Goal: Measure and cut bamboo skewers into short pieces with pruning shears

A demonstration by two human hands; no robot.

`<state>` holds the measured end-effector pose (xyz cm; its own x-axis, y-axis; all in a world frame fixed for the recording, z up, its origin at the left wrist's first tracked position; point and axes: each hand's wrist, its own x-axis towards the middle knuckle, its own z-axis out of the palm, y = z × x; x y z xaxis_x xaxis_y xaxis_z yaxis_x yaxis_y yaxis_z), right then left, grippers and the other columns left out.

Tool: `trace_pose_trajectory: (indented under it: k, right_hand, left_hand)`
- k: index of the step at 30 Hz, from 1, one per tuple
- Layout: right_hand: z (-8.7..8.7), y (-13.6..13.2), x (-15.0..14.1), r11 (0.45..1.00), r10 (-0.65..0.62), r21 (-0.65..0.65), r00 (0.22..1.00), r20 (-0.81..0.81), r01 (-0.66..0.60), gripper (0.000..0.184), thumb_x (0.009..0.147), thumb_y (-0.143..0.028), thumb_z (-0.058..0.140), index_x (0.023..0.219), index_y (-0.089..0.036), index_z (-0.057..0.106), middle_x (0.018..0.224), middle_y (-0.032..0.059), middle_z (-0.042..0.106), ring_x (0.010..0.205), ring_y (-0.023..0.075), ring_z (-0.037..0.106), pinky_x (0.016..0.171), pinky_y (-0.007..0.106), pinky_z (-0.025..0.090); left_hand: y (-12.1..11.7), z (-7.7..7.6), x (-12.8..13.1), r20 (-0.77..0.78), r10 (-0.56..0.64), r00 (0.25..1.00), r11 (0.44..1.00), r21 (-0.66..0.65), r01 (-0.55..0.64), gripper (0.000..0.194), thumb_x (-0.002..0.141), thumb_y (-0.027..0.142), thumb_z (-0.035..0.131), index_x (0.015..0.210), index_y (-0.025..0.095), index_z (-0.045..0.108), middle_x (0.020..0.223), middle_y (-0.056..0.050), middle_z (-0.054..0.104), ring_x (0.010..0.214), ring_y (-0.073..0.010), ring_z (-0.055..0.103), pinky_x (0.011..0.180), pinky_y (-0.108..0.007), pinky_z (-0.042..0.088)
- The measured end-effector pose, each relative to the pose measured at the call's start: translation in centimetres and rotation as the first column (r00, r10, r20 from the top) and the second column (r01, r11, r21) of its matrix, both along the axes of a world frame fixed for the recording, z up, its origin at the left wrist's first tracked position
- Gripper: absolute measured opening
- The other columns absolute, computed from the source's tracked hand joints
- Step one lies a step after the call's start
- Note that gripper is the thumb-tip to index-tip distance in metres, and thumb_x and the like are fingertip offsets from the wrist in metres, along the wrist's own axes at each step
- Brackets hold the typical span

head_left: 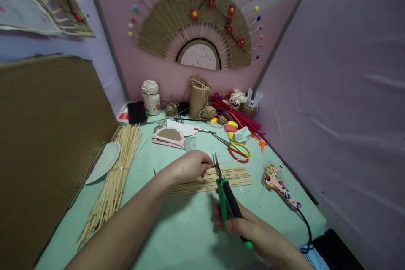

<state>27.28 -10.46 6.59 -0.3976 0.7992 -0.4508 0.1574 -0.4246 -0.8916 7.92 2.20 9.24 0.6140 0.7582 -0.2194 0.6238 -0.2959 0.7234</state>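
Observation:
My left hand (191,164) reaches over the table, its fingers pinched on a thin wooden stick (233,161) that extends to the right. Wrapped around green-and-black-handled pliers (233,203) is my right hand (253,224). The jaws point away from me and are slightly apart, right at the left fingertips where the stick crosses; whether they touch it, I cannot tell. Beneath both hands lies a flat row of similar thin sticks (236,179), partly hidden by my left hand and the pliers. Red-and-yellow-handled scissors (236,148) rest just beyond.
A bundle of sticks (112,181) with a white plate (106,162) on it lies left, beside a cardboard sheet (53,135). At right is a patterned glue gun (281,187) with a cord. Behind stand a twine spool (198,99) and a white bottle (152,99).

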Motion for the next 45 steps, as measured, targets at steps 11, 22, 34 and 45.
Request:
trace_pose_trajectory:
  k: [11,22,34,45]
  right_hand:
    - [-0.13,0.24,0.17,0.999,0.037,0.026,0.999,0.010,-0.038,0.035,0.067,-0.032,0.055,0.100,-0.019,0.056,0.094,0.0029,0.059,0.091,0.0216,0.048,0.076,0.031,0.035]
    - [-0.25,0.24,0.23,0.999,0.024,0.027,1.000,-0.002,-0.024,0.039,0.067,-0.033,0.058,0.103,-0.018,0.056,0.098,0.0038,0.058,0.093,0.0215,0.049,0.075,0.030,0.035]
    - [-0.11,0.09,0.10,1.000,0.007,-0.004,1.000,-0.017,-0.008,0.044,0.065,-0.036,0.059,0.105,-0.018,0.056,0.099,0.0051,0.059,0.095,0.0233,0.050,0.077,0.032,0.036]
    - [0.14,0.22,-0.04,1.000,0.019,-0.013,1.000,-0.019,-0.019,0.049,0.064,-0.036,0.060,0.109,-0.018,0.054,0.100,0.0063,0.061,0.099,0.0252,0.051,0.080,0.034,0.035]
  left_hand:
    - [-0.19,0.13,0.13,-0.026,0.009,1.000,1.000,0.004,-0.009,0.029,0.080,0.024,0.044,0.086,0.017,0.072,0.066,-0.001,0.066,0.065,-0.0143,0.053,0.060,-0.024,0.036]
    - [0.01,0.27,-0.05,-0.019,-0.014,1.000,1.000,0.005,0.014,0.031,0.083,0.030,0.044,0.089,0.016,0.071,0.069,-0.002,0.067,0.066,-0.0153,0.055,0.060,-0.024,0.037]
    - [0.00,0.30,-0.10,-0.023,-0.014,1.000,1.000,0.009,0.015,0.031,0.081,0.028,0.045,0.092,0.016,0.071,0.070,-0.002,0.066,0.065,-0.0150,0.054,0.059,-0.024,0.036]
    - [0.02,0.45,-0.17,-0.015,-0.026,1.000,1.000,0.016,0.026,0.031,0.081,0.025,0.044,0.094,0.016,0.071,0.070,-0.001,0.066,0.065,-0.0147,0.054,0.060,-0.024,0.036]
